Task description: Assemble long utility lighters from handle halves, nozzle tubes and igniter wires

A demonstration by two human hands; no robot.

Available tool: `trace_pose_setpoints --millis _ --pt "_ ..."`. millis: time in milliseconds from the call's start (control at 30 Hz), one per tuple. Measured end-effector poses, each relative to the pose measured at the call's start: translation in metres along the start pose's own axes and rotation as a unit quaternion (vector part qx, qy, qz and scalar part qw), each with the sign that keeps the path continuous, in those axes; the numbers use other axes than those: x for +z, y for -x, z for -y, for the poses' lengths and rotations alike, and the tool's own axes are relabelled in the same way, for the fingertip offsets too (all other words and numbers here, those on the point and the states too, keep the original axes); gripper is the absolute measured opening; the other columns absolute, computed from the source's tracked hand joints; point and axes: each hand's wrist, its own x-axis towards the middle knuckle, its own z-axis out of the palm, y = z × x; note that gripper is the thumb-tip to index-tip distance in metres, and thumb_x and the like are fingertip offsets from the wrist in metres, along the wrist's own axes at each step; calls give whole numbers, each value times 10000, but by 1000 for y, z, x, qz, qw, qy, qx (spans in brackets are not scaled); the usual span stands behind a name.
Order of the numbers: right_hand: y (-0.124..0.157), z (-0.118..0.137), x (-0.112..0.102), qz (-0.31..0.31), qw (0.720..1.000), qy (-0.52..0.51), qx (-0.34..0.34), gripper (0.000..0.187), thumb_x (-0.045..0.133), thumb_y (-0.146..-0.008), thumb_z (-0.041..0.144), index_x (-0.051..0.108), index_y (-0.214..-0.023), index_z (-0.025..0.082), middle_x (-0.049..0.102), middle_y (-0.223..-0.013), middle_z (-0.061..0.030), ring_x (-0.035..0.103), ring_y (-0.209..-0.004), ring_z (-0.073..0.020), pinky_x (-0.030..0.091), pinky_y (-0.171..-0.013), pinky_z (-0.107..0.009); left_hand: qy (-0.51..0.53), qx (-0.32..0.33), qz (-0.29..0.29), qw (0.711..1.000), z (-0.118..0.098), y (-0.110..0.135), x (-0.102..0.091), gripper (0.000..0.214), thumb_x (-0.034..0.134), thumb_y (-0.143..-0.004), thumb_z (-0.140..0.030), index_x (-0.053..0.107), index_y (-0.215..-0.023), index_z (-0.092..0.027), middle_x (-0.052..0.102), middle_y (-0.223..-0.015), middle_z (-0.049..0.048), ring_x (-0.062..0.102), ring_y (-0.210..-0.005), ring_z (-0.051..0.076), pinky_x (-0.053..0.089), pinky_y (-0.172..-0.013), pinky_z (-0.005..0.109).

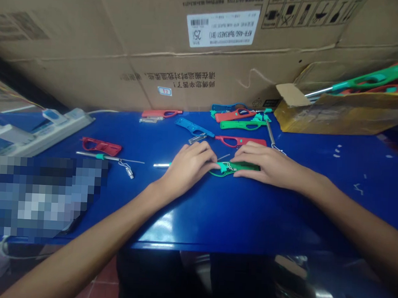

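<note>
Light is moderate and cool, apparently from overhead: a white glare lies on the bench (pixel 265 226) close to its front edge, left of the middle, and a glint runs along the rod (pixel 161 165) beside the left hand (pixel 194 162). The bench darkens toward its front right corner, beneath the right forearm (pixel 346 201), and much below the front edge sinks near black. Beyond the back edge, the label's (pixel 221 29) large print is legible; smaller lettering blurs. Wide-angle distortion stretches the outer parts. Coarse pixel blocks hide a patch by the front left corner.
</note>
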Motion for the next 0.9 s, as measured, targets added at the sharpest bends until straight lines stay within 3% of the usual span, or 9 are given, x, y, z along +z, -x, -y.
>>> trace_pose_setpoints --millis 167,533,733,900 --pt "-1 -1 0 -3 1000 8 -8 325 572 -991 468 722 -1142 222 710 -1116 -101 654 -1054 -258 529 -943 -433 11 -2 -6 1000 1 -1 1 209 626 -988 -380 661 -936 -181 672 -961 24 581 -885 183 343 -754 312" --pt "-1 -1 2 7 1000 10 -5 324 582 -990 457 694 -1130 188 696 -1094 -109 649 -1034 -256 519 -923 -410 48 7 -20 999 2 -1 7 194 662 -957 -370 652 -909 -182 663 -925 -2 572 -850 160 343 -741 302" --pt "-1 -1 6 -3 1000 4 2 344 560 -994 489 676 -1149 205 684 -1148 -109 639 -1087 -264 501 -972 -429 -65 65 -30 995 -2 2 -1 207 614 -998 -352 731 -919 -201 680 -940 34 544 -859 193 326 -766 345" --pt "1 -2 8 -6 1000 15 9 344 575 -990 461 692 -1161 186 657 -1201 -129 624 -1138 -281 514 -967 -423 -97 118 -26 988 2 6 -10 233 546 -1040 -302 764 -1011 -222 683 -966 43 540 -863 187 331 -773 350"
